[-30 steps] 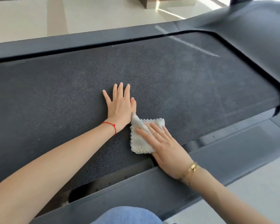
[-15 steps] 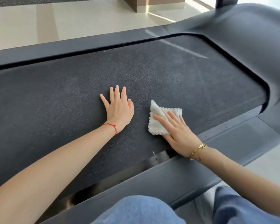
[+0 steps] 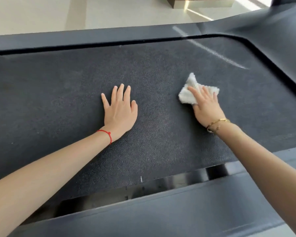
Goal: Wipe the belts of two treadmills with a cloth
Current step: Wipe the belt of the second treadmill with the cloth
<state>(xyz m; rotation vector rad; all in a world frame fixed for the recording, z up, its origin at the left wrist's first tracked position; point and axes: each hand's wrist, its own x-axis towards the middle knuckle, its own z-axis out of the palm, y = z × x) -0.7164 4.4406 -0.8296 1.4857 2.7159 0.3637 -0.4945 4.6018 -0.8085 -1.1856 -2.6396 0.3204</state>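
On the belt [image 3: 58, 93], right hand [image 3: 206, 108] presses cloth [image 3: 186, 95]

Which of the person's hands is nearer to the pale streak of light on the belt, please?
The right. The right hand presses the white cloth just below the streak, near the belt's right end; the left hand lies flat mid-belt, farther left.

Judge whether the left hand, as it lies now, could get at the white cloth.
Probably yes: the left hand lies flat on the belt, bare belt separates it from the cloth, though the right hand covers part of it.
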